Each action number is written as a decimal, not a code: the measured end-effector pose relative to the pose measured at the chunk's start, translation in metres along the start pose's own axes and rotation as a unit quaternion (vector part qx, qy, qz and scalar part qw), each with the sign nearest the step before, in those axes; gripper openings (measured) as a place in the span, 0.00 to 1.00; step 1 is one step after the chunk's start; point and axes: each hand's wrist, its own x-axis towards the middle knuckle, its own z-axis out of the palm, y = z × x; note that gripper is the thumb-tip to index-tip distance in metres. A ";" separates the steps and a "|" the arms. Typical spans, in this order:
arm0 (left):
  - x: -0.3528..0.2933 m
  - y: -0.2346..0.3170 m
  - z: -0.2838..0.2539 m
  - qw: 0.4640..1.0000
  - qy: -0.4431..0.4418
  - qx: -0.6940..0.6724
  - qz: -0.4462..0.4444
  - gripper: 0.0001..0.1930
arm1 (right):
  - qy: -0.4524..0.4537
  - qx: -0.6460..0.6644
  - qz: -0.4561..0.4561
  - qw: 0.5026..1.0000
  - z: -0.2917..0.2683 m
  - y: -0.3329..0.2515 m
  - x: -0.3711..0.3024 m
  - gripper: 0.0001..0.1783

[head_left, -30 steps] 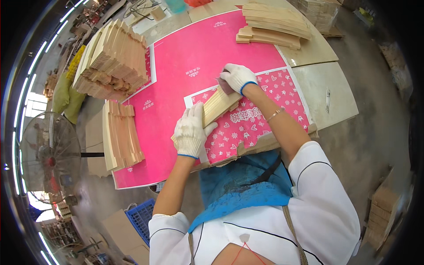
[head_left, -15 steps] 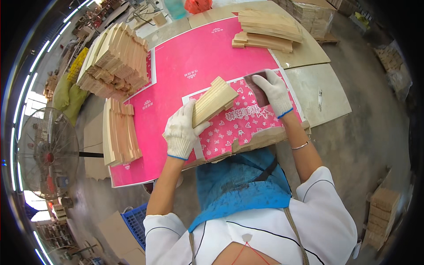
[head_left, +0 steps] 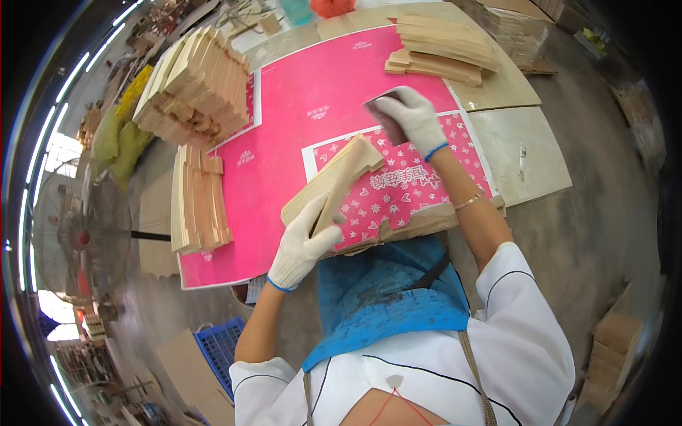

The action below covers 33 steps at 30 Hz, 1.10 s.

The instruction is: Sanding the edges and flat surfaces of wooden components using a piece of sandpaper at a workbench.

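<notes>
My left hand (head_left: pixel 304 245), in a white knit glove, is closed round the near end of a small bundle of pale wooden slats (head_left: pixel 321 179). One slat (head_left: pixel 342 183) is tipped away from the others and slightly blurred, with a gap between them by my thumb. My right hand (head_left: pixel 415 122), gloved too, pinches a folded sheet of dark reddish sandpaper (head_left: pixel 389 128) above the table. The sandpaper is apart from the wood, up and to the right of the slats' far ends.
Pink printed sheets (head_left: pixel 291 135) cover much of the table. A tall stack of wooden pieces (head_left: pixel 195 89) stands at the left, a lower row (head_left: pixel 199 202) nearer me. More slats (head_left: pixel 444 46) lie at the far right. A fan (head_left: pixel 82 238) and a blue crate (head_left: pixel 222 348) are on the left.
The slats in my left hand have come apart, one tilting away from the bundle. My right hand has moved left and farther away with the sandpaper.
</notes>
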 end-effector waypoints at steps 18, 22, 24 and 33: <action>-0.030 -0.012 0.011 0.912 -0.056 -0.380 -0.145 0.32 | 0.002 -0.103 -0.042 0.994 0.011 0.000 -0.014 0.10; -0.027 -0.025 0.010 0.832 -0.083 -0.530 -0.140 0.29 | 0.015 0.000 -0.007 1.000 0.025 0.007 -0.040 0.13; -0.026 -0.032 0.015 0.790 -0.084 -0.590 -0.147 0.30 | -0.004 0.002 -0.014 1.000 0.036 0.014 -0.050 0.13; -0.031 -0.037 0.026 0.731 -0.095 -0.657 -0.159 0.29 | -0.023 -0.333 -0.061 0.941 0.037 0.034 -0.040 0.14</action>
